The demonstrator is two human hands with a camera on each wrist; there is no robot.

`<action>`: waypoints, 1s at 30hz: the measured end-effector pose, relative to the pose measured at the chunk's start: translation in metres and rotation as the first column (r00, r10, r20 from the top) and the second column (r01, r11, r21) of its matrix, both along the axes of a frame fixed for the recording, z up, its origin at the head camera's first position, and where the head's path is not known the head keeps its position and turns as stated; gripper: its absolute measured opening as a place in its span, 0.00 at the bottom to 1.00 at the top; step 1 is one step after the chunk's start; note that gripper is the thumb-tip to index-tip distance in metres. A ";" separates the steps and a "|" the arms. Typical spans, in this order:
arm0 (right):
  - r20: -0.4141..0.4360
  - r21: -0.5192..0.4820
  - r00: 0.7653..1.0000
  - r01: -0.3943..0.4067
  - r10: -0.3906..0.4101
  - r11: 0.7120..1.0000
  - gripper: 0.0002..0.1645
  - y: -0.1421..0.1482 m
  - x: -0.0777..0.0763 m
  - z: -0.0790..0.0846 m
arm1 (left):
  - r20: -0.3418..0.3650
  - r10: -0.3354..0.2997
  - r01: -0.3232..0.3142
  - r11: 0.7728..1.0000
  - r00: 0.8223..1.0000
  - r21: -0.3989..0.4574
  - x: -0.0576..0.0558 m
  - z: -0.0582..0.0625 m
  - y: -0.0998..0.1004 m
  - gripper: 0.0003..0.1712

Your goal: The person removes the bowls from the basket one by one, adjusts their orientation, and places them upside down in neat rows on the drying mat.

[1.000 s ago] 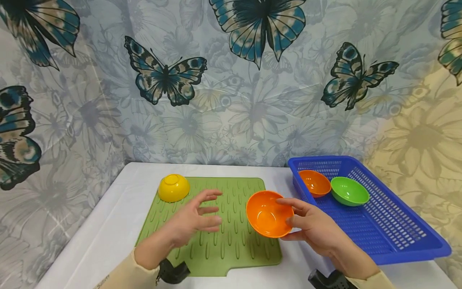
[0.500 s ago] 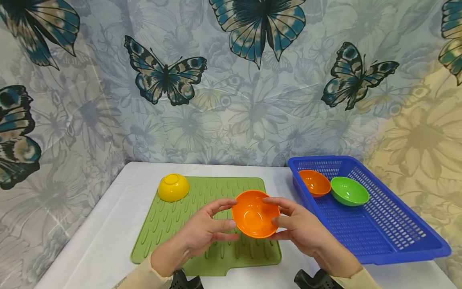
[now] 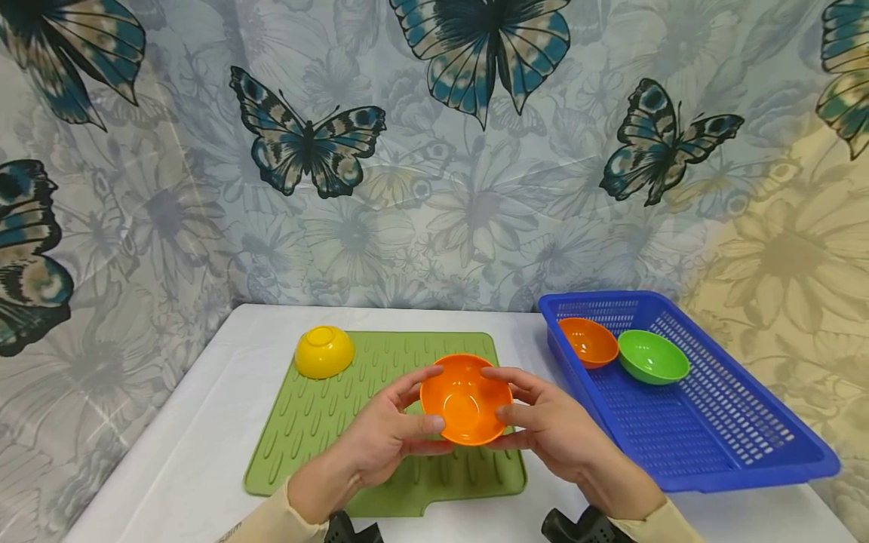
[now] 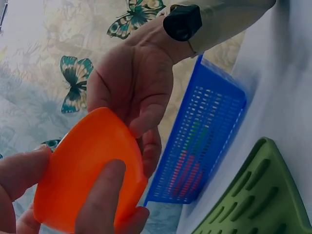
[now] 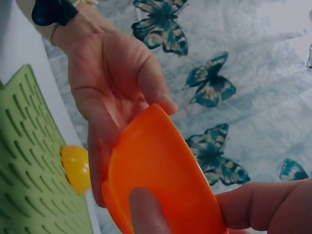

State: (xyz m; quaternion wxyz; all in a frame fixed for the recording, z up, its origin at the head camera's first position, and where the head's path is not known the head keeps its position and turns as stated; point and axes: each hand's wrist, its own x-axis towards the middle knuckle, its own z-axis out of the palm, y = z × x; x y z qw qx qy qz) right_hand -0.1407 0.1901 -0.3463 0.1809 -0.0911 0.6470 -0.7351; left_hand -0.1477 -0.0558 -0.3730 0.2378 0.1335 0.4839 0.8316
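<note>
- The step in hand looks like a mid-air, two-handed handling of the orange bowl (image 3: 467, 400), raised above the right half of the green mat (image 3: 326, 441), its mouth tilted toward the person.
- The left hand (image 3: 388, 431) holds the bowl's left side between thumb and fingers; the right hand (image 3: 555, 426) grips the opposite side in the same way. Neither hand is spread wide.
- At the mat's far left corner sits a yellow bowl (image 3: 324, 352), upside down.
- Along the table's (image 3: 183, 430) right edge stands a blue basket (image 3: 679, 449); a second orange bowl (image 3: 588, 343) lies by its far left corner, with a green bowl (image 3: 653, 357) just beside it, both mouth up.
- In my judgement, setting the bowl down as the yellow one sits would call for both wrists to turn together until the rim faces the mat, then an even lowering, fingertips clear of the rim.
</note>
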 end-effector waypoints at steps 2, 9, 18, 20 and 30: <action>-0.003 -0.012 1.000 -0.002 0.002 1.000 0.32 0.000 0.000 0.000 | -0.005 -0.002 0.002 1.000 1.000 0.006 0.000 0.000 0.000 0.39; 0.013 -0.016 1.000 0.024 -0.024 1.000 0.35 0.004 -0.001 0.007 | -0.023 0.029 -0.030 0.999 0.999 -0.023 -0.001 0.001 -0.001 0.40; 0.147 -0.295 0.986 -0.034 0.080 0.955 0.30 0.031 -0.006 0.020 | -0.345 0.138 -0.264 0.898 0.928 -0.351 -0.003 0.002 -0.011 0.38; 0.219 -0.396 0.956 -0.094 0.193 0.913 0.34 0.033 -0.008 0.016 | -0.452 0.119 -0.326 0.849 0.884 -0.415 -0.003 0.003 -0.013 0.36; 0.333 -0.547 0.870 -0.135 0.363 0.826 0.52 0.023 -0.014 -0.001 | -0.836 -0.088 -0.532 0.734 0.542 -0.422 0.006 0.003 -0.012 0.34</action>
